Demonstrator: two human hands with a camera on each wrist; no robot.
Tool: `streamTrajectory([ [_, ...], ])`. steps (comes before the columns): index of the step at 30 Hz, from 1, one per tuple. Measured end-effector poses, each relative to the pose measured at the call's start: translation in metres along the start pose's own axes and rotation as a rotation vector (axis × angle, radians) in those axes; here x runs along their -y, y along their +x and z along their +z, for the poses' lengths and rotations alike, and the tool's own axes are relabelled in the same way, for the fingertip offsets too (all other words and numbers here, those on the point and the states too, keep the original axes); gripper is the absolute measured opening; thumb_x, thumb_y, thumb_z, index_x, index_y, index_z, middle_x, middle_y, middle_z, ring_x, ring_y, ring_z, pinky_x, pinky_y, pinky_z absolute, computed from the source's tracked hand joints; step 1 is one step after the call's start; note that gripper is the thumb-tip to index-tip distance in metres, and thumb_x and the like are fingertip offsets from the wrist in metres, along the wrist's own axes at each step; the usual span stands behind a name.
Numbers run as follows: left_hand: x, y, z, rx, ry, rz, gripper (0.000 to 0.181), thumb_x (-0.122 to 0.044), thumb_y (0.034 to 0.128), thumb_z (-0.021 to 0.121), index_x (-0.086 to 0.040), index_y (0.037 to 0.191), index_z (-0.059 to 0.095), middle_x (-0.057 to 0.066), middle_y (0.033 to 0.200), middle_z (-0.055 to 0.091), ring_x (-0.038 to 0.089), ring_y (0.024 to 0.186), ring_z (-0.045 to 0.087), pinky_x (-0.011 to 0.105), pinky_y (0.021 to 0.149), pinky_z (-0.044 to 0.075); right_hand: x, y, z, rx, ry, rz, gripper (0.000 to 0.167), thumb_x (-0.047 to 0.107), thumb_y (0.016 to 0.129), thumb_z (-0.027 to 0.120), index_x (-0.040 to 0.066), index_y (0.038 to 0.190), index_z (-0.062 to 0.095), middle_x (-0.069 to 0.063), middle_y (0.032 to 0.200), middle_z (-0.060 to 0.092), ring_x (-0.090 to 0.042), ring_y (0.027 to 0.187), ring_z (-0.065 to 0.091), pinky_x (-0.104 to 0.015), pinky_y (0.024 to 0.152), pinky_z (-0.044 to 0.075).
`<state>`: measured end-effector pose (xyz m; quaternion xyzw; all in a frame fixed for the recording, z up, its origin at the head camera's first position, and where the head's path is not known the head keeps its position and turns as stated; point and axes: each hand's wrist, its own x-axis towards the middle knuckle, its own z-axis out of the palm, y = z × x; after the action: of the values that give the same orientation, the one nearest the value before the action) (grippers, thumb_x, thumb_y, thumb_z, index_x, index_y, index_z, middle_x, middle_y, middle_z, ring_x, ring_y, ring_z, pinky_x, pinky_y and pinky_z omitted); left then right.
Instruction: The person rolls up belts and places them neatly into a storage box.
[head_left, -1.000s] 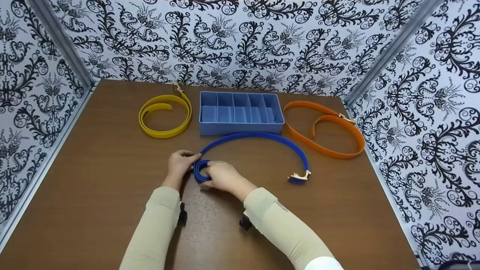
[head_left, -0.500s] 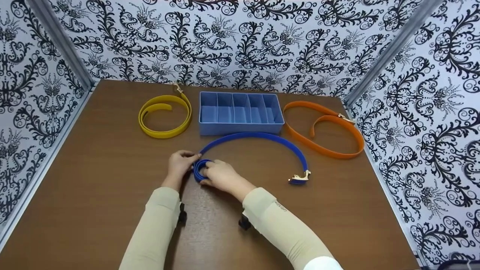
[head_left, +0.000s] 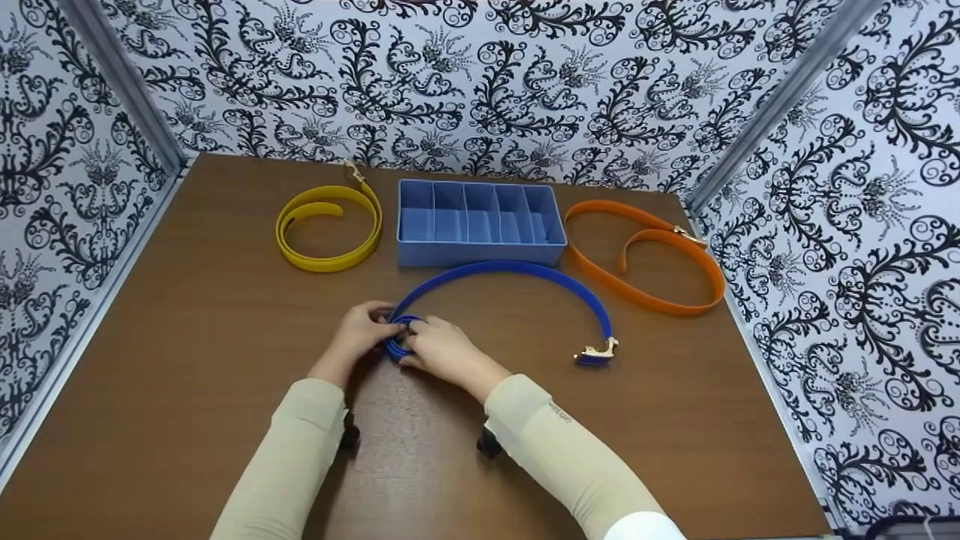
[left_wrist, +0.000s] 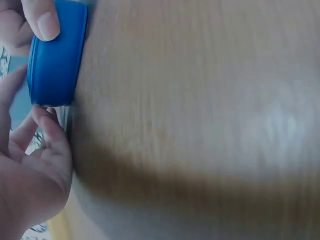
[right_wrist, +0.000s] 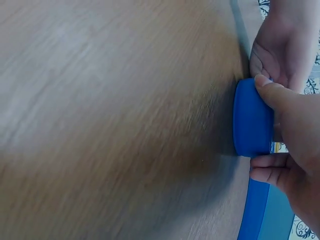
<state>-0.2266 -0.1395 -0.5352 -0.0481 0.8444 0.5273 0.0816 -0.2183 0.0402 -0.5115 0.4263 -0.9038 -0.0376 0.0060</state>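
Note:
A blue belt is partly wound into a coil [head_left: 395,351] that stands on its edge on the table; its loose length [head_left: 525,268] arcs right to a gold buckle [head_left: 596,352]. My right hand [head_left: 450,352] grips the coil from the right, its thumb [right_wrist: 270,90] on the outer face in the right wrist view. At the coil's left side my left hand [head_left: 356,334] pinches the belt, thumb over the coil's top. In the left wrist view, the left fingers [left_wrist: 50,140] lie beside the blue coil [left_wrist: 57,65]. Some fingertips are hidden inside the coil.
Behind the coil stands a blue-grey box [head_left: 480,253] with several compartments. A yellow belt [head_left: 326,265] lies coiled loosely at the back left, an orange belt [head_left: 645,296] looped at the back right. Patterned walls [head_left: 480,90] border the table [head_left: 187,337].
My left hand has shifted slightly, its thumb moving from the belt at the coil's outer side to over the coil. The right hand stays nearly still on the coil.

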Motion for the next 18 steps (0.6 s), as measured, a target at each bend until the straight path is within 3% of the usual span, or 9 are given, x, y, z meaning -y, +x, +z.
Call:
streamTrajectory([
  [4,-0.004,-0.004,-0.001,0.004,0.157,0.041,0.049,-0.016,0.0866,0.071,-0.003,0.132,0.059,0.012,0.096,0.064,0.024,0.08,0.058,0.033,0.068,0.05,-0.001,-0.004,0.0,-0.04,-0.001,-0.012,0.032,0.043,0.093,0.063,0.014,0.097,0.076,-0.001,0.114,0.06,-0.021,0.096,0.057,-0.032,0.079,0.052],
  [10,-0.008,-0.005,0.009,-0.031,0.236,0.07,0.048,-0.009,0.0884,0.064,-0.009,0.136,0.058,0.022,0.113,0.061,0.034,0.088,0.06,0.043,0.074,0.051,-0.008,-0.01,0.004,-0.089,0.141,0.038,0.022,0.031,0.092,0.068,0.011,0.102,0.074,-0.007,0.123,0.052,-0.023,0.103,0.057,-0.033,0.089,0.049],
  [13,-0.011,-0.005,0.014,-0.068,0.266,0.082,0.047,-0.006,0.0863,0.063,-0.007,0.134,0.059,0.025,0.12,0.058,0.039,0.103,0.057,0.049,0.086,0.047,-0.009,-0.013,0.005,-0.1,0.331,0.178,0.031,0.025,0.089,0.073,0.008,0.115,0.066,-0.012,0.127,0.047,-0.025,0.108,0.058,-0.034,0.092,0.048],
  [18,-0.019,-0.005,0.022,-0.098,0.246,0.028,0.048,-0.002,0.0823,0.061,-0.001,0.13,0.057,0.024,0.124,0.059,0.042,0.116,0.053,0.054,0.095,0.042,-0.005,-0.017,0.0,-0.145,0.672,0.523,0.056,0.027,0.087,0.075,-0.001,0.131,0.052,-0.016,0.125,0.05,-0.029,0.112,0.057,-0.037,0.095,0.047],
])
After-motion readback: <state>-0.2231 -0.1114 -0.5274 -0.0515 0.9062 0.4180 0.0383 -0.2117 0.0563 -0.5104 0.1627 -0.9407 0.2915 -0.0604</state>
